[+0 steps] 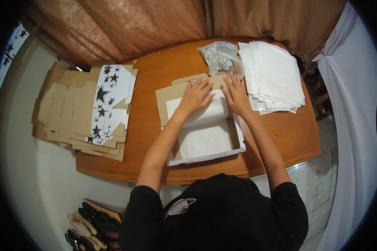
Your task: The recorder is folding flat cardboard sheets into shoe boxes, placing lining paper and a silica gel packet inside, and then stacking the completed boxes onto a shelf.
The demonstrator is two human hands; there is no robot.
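An open cardboard box (241, 149), white outside and brown inside, stands before me on the table. White paper (205, 142) lines its bottom and runs up over the raised brown lid (165, 94) at the back. My left hand (195, 98) rests with fingers spread on the paper and the lid, left of the middle. On the right side of the lid, my right hand (237, 95) is likewise open, its fingers stretched away from me at the paper's edge. Neither hand holds anything that shows.
Flat brown cardboard pieces (63, 108) are piled at the left, with white star-printed card (113, 90) on top. A clear plastic bag (220, 56) with silvery contents lies behind the box. White sheets (276, 75) are stacked at the right. Shoes (92, 226) stand at lower left.
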